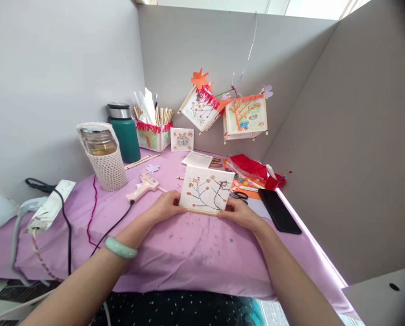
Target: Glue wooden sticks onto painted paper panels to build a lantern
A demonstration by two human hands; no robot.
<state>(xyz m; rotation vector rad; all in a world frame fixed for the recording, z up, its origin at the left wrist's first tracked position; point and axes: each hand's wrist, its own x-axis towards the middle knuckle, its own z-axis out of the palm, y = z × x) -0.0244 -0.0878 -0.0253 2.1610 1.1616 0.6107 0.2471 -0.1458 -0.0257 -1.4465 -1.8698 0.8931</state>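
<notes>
A square paper panel [206, 189] painted with flowering branches stands tilted on the purple tablecloth [175, 253], with a wooden stick along its lower edge. My left hand [165, 206] grips its lower left corner, fingers curled round the edge. On the lower right corner my right hand [240, 213] is closed the same way. A green bangle [121, 248] sits on my left wrist.
A pink glue gun [142, 188] with a black cord lies left of the panel. A crochet-covered jar [103, 156], a teal flask [124, 131] and a stick box [153, 129] stand behind. Two decorated lanterns [245, 115] hang at the back. A black phone [279, 210], scissors [239, 195] and red paper [248, 165] lie right.
</notes>
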